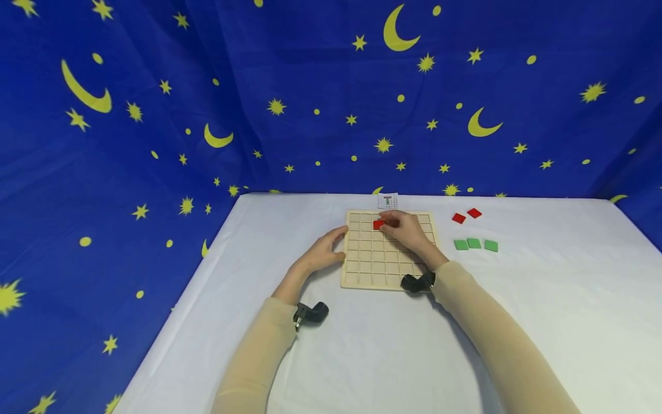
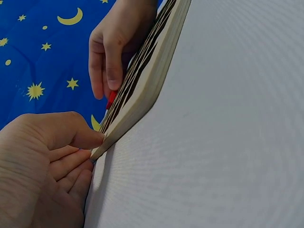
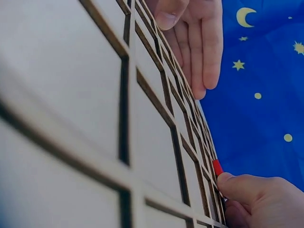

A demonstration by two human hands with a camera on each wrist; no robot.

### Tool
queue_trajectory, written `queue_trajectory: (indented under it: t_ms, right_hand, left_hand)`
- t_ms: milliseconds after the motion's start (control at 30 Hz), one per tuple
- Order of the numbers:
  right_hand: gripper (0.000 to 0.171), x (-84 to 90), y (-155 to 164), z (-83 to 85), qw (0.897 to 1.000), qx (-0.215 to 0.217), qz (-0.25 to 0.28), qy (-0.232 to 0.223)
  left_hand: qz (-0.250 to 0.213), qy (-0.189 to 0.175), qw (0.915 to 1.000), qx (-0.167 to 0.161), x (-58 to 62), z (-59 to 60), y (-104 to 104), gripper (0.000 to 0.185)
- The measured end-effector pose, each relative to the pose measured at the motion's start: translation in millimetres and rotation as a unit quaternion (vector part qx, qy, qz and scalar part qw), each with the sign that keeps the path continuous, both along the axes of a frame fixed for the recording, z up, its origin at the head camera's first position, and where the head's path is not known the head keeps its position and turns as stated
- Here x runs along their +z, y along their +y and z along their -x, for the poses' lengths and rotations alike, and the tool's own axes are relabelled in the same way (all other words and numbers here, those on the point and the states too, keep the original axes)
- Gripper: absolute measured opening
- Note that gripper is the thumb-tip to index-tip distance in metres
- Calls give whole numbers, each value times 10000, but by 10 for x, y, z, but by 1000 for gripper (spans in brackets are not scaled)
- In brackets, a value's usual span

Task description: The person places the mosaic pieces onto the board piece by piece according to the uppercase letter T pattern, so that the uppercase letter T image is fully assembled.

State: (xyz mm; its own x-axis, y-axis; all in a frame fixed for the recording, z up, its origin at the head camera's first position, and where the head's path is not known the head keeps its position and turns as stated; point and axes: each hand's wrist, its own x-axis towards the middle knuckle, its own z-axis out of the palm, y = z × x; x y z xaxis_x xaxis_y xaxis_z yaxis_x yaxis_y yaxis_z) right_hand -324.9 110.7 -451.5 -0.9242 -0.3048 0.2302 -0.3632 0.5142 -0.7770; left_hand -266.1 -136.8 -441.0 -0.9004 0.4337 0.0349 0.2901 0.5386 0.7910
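A wooden grid board (image 1: 388,259) lies flat on the white table. My right hand (image 1: 389,225) reaches over its far rows and pinches a red square tile (image 1: 378,225) down at a cell there. The left wrist view shows that tile (image 2: 111,99) under the right hand's fingertips (image 2: 113,83). In the right wrist view the tile (image 3: 217,167) sits by my right hand (image 3: 227,184). My left hand (image 1: 338,237) rests with relaxed fingers against the board's left edge (image 2: 147,78), thumb tip touching it. It holds nothing.
Two loose red tiles (image 1: 458,218) (image 1: 474,213) and three green tiles (image 1: 473,243) lie right of the board. A small pattern card (image 1: 388,200) sits just behind it. Blue star-and-moon cloth (image 1: 155,115) hangs behind and to the left of the table.
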Motion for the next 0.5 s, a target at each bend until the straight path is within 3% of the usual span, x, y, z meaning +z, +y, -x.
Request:
queue_trajectory:
  t_ms: [300, 500]
  right_hand:
    - [33, -15, 4, -3, 9973, 92, -430, 594]
    - [34, -33, 13, 4, 9960, 141, -509, 721]
  left_hand:
    - [27, 19, 10000, 3, -7, 12, 4, 74]
    - [47, 31, 10000, -10, -17, 20, 3, 74]
